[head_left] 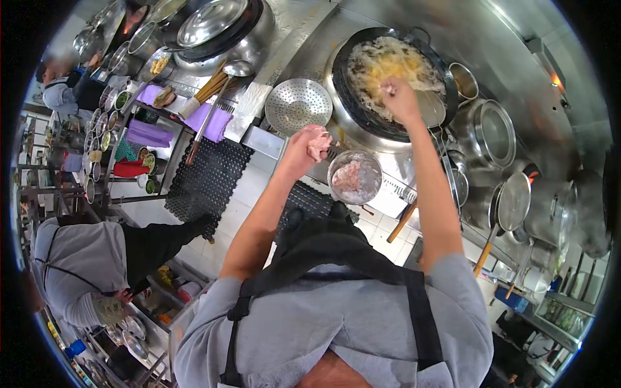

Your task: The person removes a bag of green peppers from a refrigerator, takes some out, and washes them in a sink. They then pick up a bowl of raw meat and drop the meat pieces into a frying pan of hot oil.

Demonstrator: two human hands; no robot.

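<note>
My left hand [299,157] is closed around a lump of raw pale-pink meat [319,143], just above a metal bowl [374,187]. More raw minced or sliced meat [347,174] lies inside that bowl, which stands near the stove's front edge. Over the wok [343,68] my right hand [401,103] is held with its fingers pinched together. Something small and pale shows at those fingertips, too small to name. Bubbling oil [388,61] with yellowish foam fills the wok below it.
A perforated strainer [299,107] rests left of the wok. A ladle [238,68] lies further left, and a lidded pot [213,22] stands behind it. Pots and a wire-mesh skimmer [514,202] line the right. A co-worker [84,265] bends at the left; another person stands farther back.
</note>
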